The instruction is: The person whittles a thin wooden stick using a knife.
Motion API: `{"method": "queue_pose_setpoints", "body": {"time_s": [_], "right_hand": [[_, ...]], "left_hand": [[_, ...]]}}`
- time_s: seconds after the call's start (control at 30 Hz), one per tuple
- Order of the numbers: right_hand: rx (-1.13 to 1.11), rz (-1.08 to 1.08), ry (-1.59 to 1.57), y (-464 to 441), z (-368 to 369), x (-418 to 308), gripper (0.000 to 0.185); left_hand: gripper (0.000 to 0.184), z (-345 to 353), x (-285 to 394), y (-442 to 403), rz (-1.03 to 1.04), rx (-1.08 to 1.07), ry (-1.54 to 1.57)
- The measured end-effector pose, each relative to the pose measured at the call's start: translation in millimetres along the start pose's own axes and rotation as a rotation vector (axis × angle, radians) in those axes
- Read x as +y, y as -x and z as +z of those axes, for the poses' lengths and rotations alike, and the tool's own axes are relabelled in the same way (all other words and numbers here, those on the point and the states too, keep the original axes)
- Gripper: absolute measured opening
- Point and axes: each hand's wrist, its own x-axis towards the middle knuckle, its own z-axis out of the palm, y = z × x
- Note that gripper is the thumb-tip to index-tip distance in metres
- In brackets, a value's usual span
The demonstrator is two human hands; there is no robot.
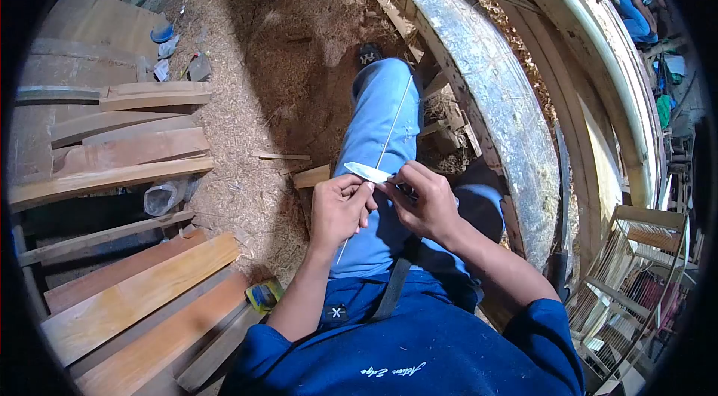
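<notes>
Count two bare hands: left hand point(342, 210), right hand point(425, 203). Also one thin rod point(396, 121), one pale flat piece point(366, 172), one blue rounded object point(161, 34), one clear plastic bag point(158, 199), one yellow-green item point(263, 296), one other person point(637, 11). Left-side boards point(142, 297): at least eight (overlapping, can't get exact).

Via the head camera I read: shirt point(464, 351), dark blue with white lettering; trousers point(374, 123), light blue; strip point(366, 172), white; slab point(497, 82), mottled grey; sawdust point(250, 205), tan; bowl point(161, 34), blue; packet point(263, 296), yellow and blue.
</notes>
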Motion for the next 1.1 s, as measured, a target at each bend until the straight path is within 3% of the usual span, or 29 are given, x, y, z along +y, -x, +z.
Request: {"method": "queue_pose_setpoints", "body": {"time_s": [0.4,0.7,1.0,1.1], "right_hand": [[0.000,-0.073,0.149,5.8,8.3,1.1,0.018],[0.006,-0.005,0.168,1.2,4.0,4.4,0.016],[0.159,0.099,0.196,-14.9,-5.7,-1.0,0.019],[0.150,0.180,0.061,-16.0,-9.7,-2.3,0.016]], "left_hand": [[0.016,-20.0,-24.3,36.2,-0.057,0.084,0.066],[0.014,-47.0,-53.0,81.9,-0.062,0.016,0.093],[0.015,-79.1,-73.1,115.1,-0.138,-0.006,0.054],[0.017,-69.3,-60.8,99.6,-0.043,0.010,0.052]]}}
